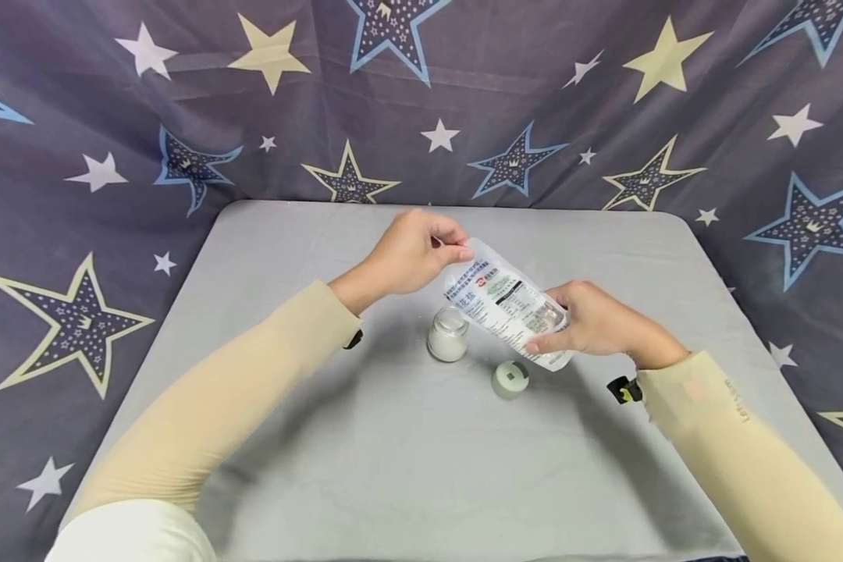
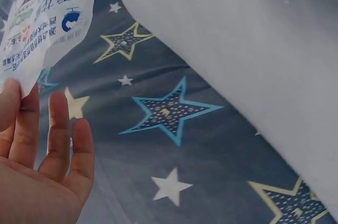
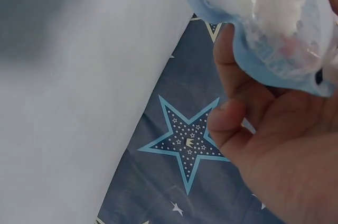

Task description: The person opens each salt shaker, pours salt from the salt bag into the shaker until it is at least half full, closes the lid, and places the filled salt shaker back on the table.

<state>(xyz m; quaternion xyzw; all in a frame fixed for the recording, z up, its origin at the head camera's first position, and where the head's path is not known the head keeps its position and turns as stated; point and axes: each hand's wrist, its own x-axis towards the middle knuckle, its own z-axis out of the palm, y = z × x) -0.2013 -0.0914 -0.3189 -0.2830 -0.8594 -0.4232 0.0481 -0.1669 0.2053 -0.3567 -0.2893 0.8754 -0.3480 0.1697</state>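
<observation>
A white printed plastic pouch (image 1: 506, 300) hangs tilted between both hands, its upper left end higher than its lower right end. My left hand (image 1: 421, 250) pinches the pouch's upper corner between thumb and forefinger; in the left wrist view the other fingers stand loose. The lower end is gripped by my right hand (image 1: 590, 320), thumb across the printed face. In the right wrist view, white contents show through the pouch's clear side (image 3: 264, 18). Below the pouch's left edge stands a small glass jar (image 1: 448, 336), uncapped, with white stuff inside. A pale green lid (image 1: 510, 378) lies right of the jar.
The jar and lid stand on a grey-covered table (image 1: 365, 468) with rounded far corners. Behind it hangs a dark curtain (image 1: 407, 101) printed with stars. Both forearms wear beige sleeves (image 1: 253, 390), with black wrist straps (image 1: 625, 389).
</observation>
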